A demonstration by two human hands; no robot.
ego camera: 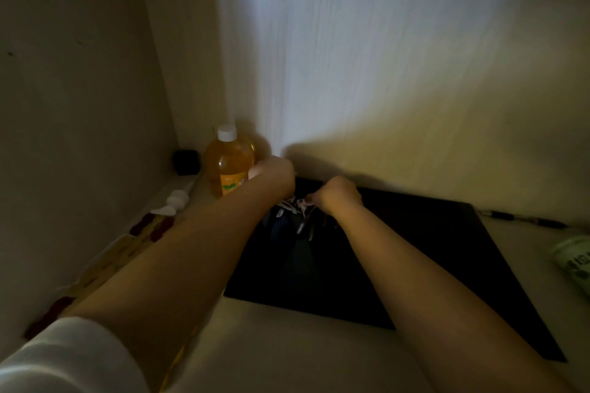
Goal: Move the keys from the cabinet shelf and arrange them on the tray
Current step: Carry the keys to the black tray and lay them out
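Observation:
A flat black tray lies on the pale surface against the wall. Near its back left corner is a bunch of keys with pale tags and dark heads, dim and blurred. My left hand is curled over the left side of the bunch, fingers hidden. My right hand pinches the bunch from the right with closed fingers. Both hands meet over the keys; whether the keys rest on the tray or hang just above it is unclear.
An orange-liquid bottle with a white cap stands just left of my left hand. A small black object sits in the corner. A patterned cloth runs along the left wall. A pen and a green-white container lie right.

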